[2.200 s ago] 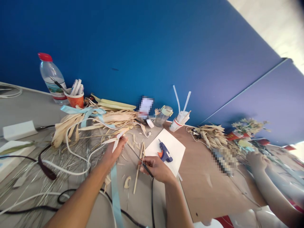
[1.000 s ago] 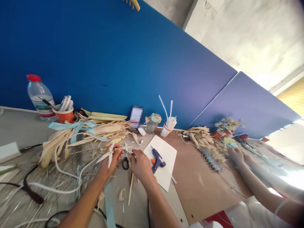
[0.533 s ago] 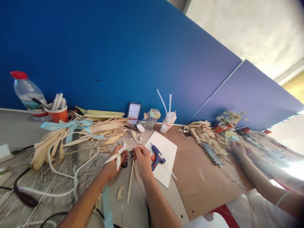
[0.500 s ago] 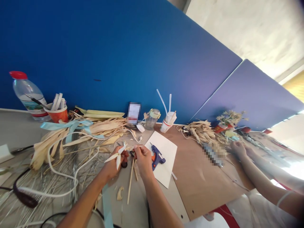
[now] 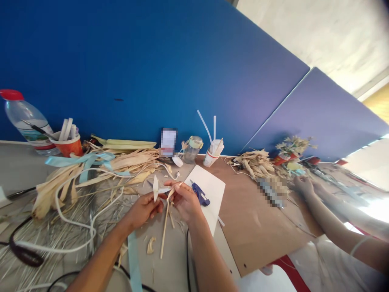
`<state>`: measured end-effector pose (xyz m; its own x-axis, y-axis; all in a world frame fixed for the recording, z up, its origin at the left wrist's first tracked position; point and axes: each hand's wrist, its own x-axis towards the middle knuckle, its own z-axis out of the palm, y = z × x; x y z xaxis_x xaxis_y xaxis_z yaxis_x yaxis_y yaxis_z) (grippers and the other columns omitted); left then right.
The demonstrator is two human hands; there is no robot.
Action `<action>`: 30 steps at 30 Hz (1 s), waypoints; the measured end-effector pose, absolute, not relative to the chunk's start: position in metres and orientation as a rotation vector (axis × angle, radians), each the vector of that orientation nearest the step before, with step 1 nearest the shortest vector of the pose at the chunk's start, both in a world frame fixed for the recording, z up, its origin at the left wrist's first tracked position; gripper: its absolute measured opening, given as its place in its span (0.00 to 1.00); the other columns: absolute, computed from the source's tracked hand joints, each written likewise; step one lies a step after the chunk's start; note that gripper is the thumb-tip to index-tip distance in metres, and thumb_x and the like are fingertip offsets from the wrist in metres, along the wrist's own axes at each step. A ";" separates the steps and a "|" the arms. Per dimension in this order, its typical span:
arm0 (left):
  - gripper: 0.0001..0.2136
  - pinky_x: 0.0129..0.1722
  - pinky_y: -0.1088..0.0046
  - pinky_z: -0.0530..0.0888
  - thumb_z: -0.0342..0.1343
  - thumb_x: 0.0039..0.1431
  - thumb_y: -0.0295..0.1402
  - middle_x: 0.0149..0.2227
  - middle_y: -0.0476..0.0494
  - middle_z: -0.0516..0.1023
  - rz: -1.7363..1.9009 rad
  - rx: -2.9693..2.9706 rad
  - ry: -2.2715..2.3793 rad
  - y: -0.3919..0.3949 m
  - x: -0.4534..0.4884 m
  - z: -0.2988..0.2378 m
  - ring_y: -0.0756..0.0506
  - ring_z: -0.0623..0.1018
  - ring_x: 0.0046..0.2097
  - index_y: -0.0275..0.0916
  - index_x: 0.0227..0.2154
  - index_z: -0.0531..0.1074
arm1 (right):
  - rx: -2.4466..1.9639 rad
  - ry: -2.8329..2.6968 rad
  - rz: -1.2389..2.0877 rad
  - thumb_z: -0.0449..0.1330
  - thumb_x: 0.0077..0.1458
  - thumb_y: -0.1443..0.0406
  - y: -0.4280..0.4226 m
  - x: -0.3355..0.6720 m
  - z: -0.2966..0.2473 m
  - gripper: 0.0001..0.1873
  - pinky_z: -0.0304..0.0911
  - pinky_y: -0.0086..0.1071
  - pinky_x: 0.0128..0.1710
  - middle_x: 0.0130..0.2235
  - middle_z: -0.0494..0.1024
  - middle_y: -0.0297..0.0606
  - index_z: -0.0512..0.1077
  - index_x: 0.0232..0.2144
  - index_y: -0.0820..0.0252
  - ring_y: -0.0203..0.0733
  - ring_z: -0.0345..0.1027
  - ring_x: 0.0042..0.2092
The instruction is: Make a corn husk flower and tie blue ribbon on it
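A small pale flower of corn husk (image 5: 156,189) is between my hands, its petals to the left and its narrow end toward the right. My left hand (image 5: 145,211) is closed with bent fingers just under the petals, pinching it. My right hand (image 5: 184,199) closes its fingertips on the flower's stem end and a husk strip. Something dark shows between the hands, too small to name. A thin stick (image 5: 164,235) lies below them. Beside my right hand, a blue glue gun (image 5: 199,194) rests on a white sheet (image 5: 213,187), partly covered by the hand.
Husk piles (image 5: 133,158), a white cable (image 5: 65,217) and pale blue ribbon (image 5: 134,259) lie to the left. Along the blue partition stand a bottle (image 5: 28,121), an orange cup (image 5: 68,147), a jar (image 5: 192,150) and a white cup (image 5: 210,157). A co-worker's arms (image 5: 328,221) reach in from the right.
The flower has turned from facing me to edge-on, its petals now upright and to the left. My right hand has rotated and opened its palm side more toward me. The view has shifted slightly right.
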<state>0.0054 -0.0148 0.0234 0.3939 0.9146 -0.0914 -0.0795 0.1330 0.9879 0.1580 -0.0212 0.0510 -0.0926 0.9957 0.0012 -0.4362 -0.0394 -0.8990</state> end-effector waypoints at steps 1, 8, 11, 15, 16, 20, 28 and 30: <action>0.14 0.18 0.77 0.56 0.57 0.48 0.43 0.20 0.48 0.73 0.890 1.231 0.893 -0.014 0.005 0.022 0.53 0.62 0.17 0.36 0.30 0.75 | -0.831 -0.901 1.479 0.60 0.43 0.58 -0.020 0.160 0.050 0.11 0.57 0.29 0.24 0.32 0.75 0.39 0.70 0.23 0.61 0.32 0.57 0.23; 0.17 0.18 0.75 0.60 0.59 0.45 0.43 0.25 0.46 0.77 1.125 1.097 1.018 -0.003 0.005 0.008 0.52 0.65 0.17 0.36 0.34 0.72 | -0.861 -0.908 1.280 0.59 0.45 0.57 -0.018 0.164 0.050 0.12 0.57 0.30 0.25 0.32 0.74 0.39 0.70 0.22 0.60 0.31 0.55 0.23; 0.16 0.18 0.75 0.61 0.60 0.44 0.43 0.24 0.48 0.77 1.146 1.065 1.016 -0.004 0.006 0.011 0.52 0.65 0.17 0.37 0.32 0.72 | -0.868 -1.011 1.307 0.61 0.44 0.59 -0.022 0.155 0.048 0.10 0.57 0.29 0.24 0.34 0.74 0.38 0.71 0.21 0.61 0.30 0.55 0.22; 0.12 0.19 0.76 0.60 0.59 0.47 0.43 0.15 0.53 0.69 1.129 1.132 1.005 -0.008 0.007 0.014 0.51 0.65 0.17 0.39 0.24 0.70 | -0.949 -1.269 1.205 0.61 0.47 0.61 -0.024 0.143 0.042 0.08 0.59 0.27 0.26 0.36 0.73 0.38 0.76 0.22 0.59 0.34 0.63 0.29; 0.12 0.19 0.76 0.59 0.59 0.47 0.42 0.14 0.53 0.67 1.113 1.169 1.007 -0.009 0.007 0.014 0.51 0.65 0.18 0.39 0.22 0.70 | -0.970 -1.321 1.148 0.61 0.48 0.61 -0.024 0.141 0.040 0.08 0.60 0.27 0.26 0.37 0.74 0.39 0.77 0.24 0.59 0.37 0.65 0.33; 0.11 0.21 0.75 0.60 0.58 0.50 0.39 0.15 0.51 0.67 1.041 1.317 1.020 -0.011 0.007 0.011 0.50 0.64 0.19 0.39 0.19 0.70 | -1.005 -1.381 1.035 0.58 0.50 0.63 -0.024 0.139 0.038 0.09 0.61 0.27 0.25 0.34 0.74 0.38 0.77 0.25 0.58 0.36 0.66 0.31; 0.09 0.29 0.73 0.65 0.58 0.51 0.38 0.26 0.46 0.70 0.857 1.240 0.732 -0.017 -0.002 0.023 0.48 0.67 0.28 0.37 0.28 0.75 | -1.092 -1.365 0.865 0.55 0.53 0.65 -0.024 0.148 0.041 0.10 0.62 0.28 0.28 0.30 0.75 0.36 0.75 0.26 0.60 0.34 0.65 0.27; 0.11 0.29 0.74 0.65 0.58 0.51 0.39 0.26 0.46 0.69 0.854 1.194 0.724 -0.018 -0.004 0.022 0.48 0.66 0.28 0.37 0.31 0.76 | -1.108 -1.416 0.757 0.54 0.53 0.66 -0.024 0.151 0.045 0.10 0.63 0.30 0.35 0.30 0.76 0.37 0.74 0.25 0.60 0.38 0.68 0.33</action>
<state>-0.0038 -0.0181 0.0219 0.5010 0.8647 -0.0359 -0.1767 0.1428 0.9739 0.1508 -0.0244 0.0447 0.0710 0.9255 0.3719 0.2050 0.3514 -0.9135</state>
